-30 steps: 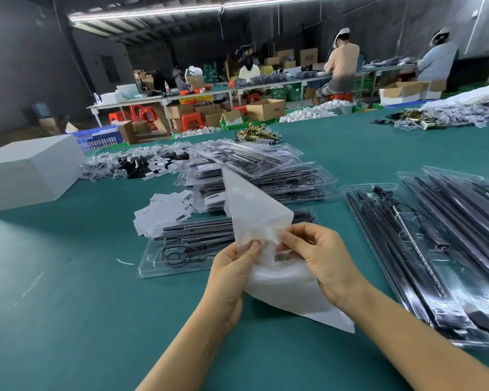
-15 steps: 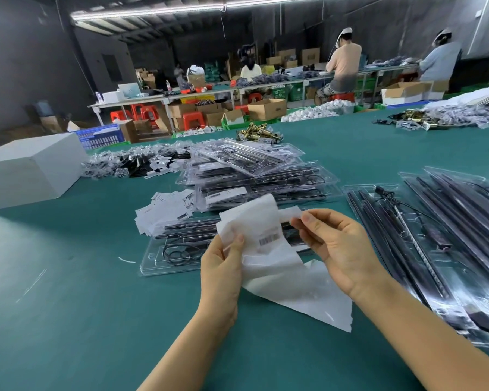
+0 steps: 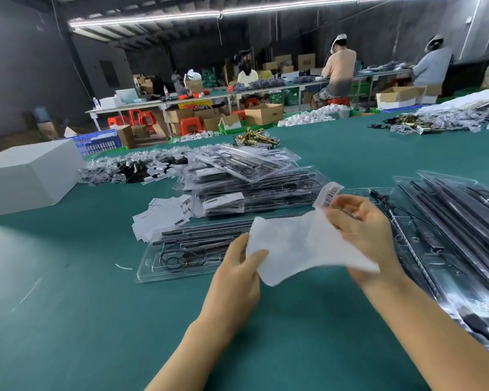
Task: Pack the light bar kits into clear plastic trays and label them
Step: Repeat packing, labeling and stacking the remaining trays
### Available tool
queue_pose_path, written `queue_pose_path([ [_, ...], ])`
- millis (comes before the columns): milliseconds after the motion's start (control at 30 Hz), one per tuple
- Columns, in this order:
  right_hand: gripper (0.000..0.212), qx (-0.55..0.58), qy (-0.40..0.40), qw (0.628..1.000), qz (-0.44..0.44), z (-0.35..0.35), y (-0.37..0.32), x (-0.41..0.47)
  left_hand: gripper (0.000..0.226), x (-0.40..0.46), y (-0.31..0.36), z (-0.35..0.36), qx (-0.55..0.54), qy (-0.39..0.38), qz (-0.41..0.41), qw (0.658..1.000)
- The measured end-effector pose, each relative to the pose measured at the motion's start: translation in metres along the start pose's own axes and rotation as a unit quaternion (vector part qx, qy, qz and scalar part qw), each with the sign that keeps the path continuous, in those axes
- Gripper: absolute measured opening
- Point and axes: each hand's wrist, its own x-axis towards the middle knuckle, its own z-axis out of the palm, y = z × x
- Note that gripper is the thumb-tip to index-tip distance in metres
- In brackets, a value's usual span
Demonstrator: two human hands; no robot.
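Observation:
My left hand (image 3: pixel 237 272) pinches the left corner of a white backing sheet (image 3: pixel 299 246) above the green table. My right hand (image 3: pixel 362 230) holds a small barcode label (image 3: pixel 328 195) peeled off the sheet, lifted up and to the right of it. Under the sheet lies a clear plastic tray (image 3: pixel 181 258) holding black light bars and a coiled cable. A stack of packed, labelled trays (image 3: pixel 246 184) sits behind it. More trays with long black bars (image 3: pixel 458 230) lie at the right.
A pile of white paper cards (image 3: pixel 164 215) lies left of the stack. A white box (image 3: pixel 26 176) stands at the far left. Bagged small parts (image 3: pixel 130 170) and brass fittings (image 3: pixel 256 138) lie further back. Several people work at benches beyond the table.
The barcode label has come off the backing sheet; my right hand carried it up and right, while my left hand moved the sheet lower and flatter.

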Motion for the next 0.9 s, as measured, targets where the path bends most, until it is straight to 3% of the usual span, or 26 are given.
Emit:
queue_pose_path([
  [100,0.028,-0.043,0.038,0.998,-0.006,-0.005,-0.002,0.006,0.033,-0.001,0.005,0.0,0.044,-0.079,-0.018,0.996],
  [200,0.024,-0.056,0.084,0.994,-0.048,-0.007,-0.008,0.007,0.048,0.001,0.008,-0.005,0.067,-0.078,-0.048,0.994],
  [300,0.024,-0.115,0.087,0.983,-0.113,-0.007,-0.01,0.005,0.046,0.002,0.006,-0.007,0.041,-0.036,-0.101,0.993],
  [400,0.036,-0.173,-0.005,0.98,-0.1,-0.001,-0.005,-0.003,0.021,0.003,0.003,-0.007,0.04,0.027,-0.121,0.991],
  [467,0.04,-0.243,-0.027,0.964,-0.107,0.002,0.004,-0.012,0.029,0.005,0.002,-0.01,0.042,0.079,-0.128,0.988],
  [533,0.036,-0.276,0.007,0.95,-0.143,0.004,0.009,-0.016,0.035,0.009,0.001,-0.017,0.06,0.146,-0.077,0.984],
  [633,0.026,-0.242,0.089,0.951,-0.17,0.001,0.003,-0.012,0.031,0.011,-0.001,-0.017,0.137,0.226,0.087,0.961],
  [700,0.023,-0.219,0.137,0.952,-0.164,-0.002,-0.001,-0.005,0.021,0.011,0.006,-0.011,0.188,0.187,0.176,0.948],
  [767,0.022,-0.197,0.163,0.954,-0.157,-0.004,-0.003,-0.002,0.02,0.01,0.017,0.001,0.237,0.083,0.24,0.938],
  [833,0.022,-0.183,0.174,0.955,-0.153,-0.005,-0.003,-0.001,0.019,0.012,0.029,0.013,0.259,-0.013,0.264,0.929],
  [900,0.021,-0.18,0.175,0.957,-0.147,-0.006,-0.002,-0.001,0.034,0.015,0.039,0.024,0.245,-0.089,0.266,0.928],
])
